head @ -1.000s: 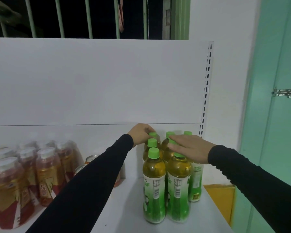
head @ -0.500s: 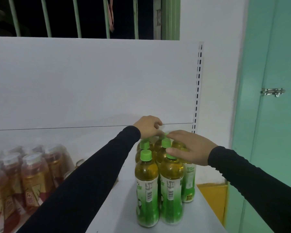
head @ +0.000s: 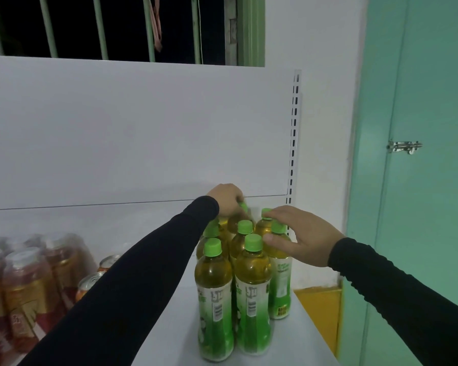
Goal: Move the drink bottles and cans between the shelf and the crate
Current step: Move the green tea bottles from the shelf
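Now left hand point(head: 226, 199) still grips a rear bottle point(head: 238, 220); right hand's point(head: 299, 239) grip has loosened.

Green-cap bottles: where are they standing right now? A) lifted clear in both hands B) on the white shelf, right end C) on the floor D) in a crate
B: the green-cap bottles stand upright in a tight cluster on the white shelf near its right end, with the left hand and the right hand at the caps of the rear ones.
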`<action>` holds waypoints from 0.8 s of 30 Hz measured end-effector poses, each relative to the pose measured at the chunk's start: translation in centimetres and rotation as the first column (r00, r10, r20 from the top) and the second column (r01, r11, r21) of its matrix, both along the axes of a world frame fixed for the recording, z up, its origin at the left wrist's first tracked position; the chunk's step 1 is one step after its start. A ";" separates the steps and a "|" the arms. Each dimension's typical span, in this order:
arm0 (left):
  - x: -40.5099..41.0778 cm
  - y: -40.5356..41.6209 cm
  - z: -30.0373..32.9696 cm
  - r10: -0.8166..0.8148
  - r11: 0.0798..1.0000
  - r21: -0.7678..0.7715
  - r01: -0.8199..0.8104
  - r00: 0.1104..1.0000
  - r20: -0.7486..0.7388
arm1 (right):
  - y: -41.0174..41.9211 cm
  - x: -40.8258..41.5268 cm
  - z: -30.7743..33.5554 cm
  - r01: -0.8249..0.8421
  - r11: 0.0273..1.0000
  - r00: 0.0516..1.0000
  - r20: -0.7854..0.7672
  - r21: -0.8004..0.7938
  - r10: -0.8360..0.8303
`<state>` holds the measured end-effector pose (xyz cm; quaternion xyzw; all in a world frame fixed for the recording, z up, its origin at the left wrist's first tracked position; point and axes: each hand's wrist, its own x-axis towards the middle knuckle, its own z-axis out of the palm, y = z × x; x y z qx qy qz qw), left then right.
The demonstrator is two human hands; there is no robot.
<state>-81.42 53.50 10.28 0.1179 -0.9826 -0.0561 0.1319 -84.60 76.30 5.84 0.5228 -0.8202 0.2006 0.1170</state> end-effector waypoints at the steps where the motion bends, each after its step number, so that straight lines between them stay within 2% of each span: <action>1: 0.2 0.1 0.8 0.003 1.000 -0.001 -0.004 1.000 -0.024 | 0.1 0.0 0.0 0.006 1.000 1.000 -0.009 -0.012 -0.006; 5: 1.5 0.5 4.7 0.023 0.998 0.067 -0.011 0.985 -0.171 | 0.5 0.0 0.0 0.033 0.997 0.998 -0.042 -0.069 -0.036; 9: 3.3 0.7 8.3 0.039 0.989 0.149 0.018 0.930 -0.365 | 0.5 0.0 -0.1 0.066 0.987 0.996 -0.056 -0.144 -0.075; 12: 4.6 1.2 10.2 0.039 0.975 0.205 0.084 0.845 -0.533 | 0.4 0.3 0.1 0.092 0.974 0.994 -0.037 -0.207 -0.102; 17: 6.9 2.6 12.6 0.049 0.962 0.213 0.172 0.660 -0.750 | 0.1 1.0 0.3 0.090 0.934 0.996 0.022 -0.346 -0.088; 21: 8.7 3.9 13.1 0.068 0.924 0.256 0.285 0.536 -0.842 | -0.1 2.0 0.8 0.105 0.872 0.994 0.089 -0.478 -0.070; 24: 9.7 4.6 12.5 0.101 0.875 0.314 0.369 0.496 -0.863 | -0.1 3.0 1.3 0.108 0.826 0.988 0.149 -0.554 -0.030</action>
